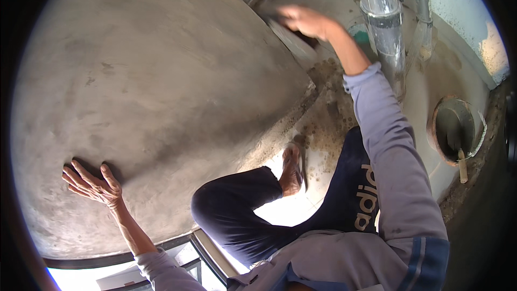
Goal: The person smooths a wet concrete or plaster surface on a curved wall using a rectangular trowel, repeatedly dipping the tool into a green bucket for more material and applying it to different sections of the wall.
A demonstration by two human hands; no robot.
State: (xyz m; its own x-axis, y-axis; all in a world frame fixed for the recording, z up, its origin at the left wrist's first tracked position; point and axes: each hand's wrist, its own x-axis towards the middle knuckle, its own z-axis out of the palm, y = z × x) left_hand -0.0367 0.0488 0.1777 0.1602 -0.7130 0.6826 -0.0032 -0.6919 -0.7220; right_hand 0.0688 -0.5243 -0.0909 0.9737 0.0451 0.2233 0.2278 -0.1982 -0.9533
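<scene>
My left hand [95,186] lies spread, fingers apart, against a grey plastered wall [161,70]. The plaster looks damp and smooth, with a few darker smears. At the wall's far right edge my right hand [309,21] is closed on a flat plastering trowel [295,43]. Its long blade runs along that edge, seemingly close against it. Motion smears the fingers and the handle, so the exact grip is hard to see.
Vertical pipes in clear plastic wrap [383,27] stand right of my right forearm. A bucket [455,129] with a wooden-handled tool in it sits farther right. Splattered mortar [328,108] covers the floor by the wall's foot. A dark-framed window [188,261] is at lower left.
</scene>
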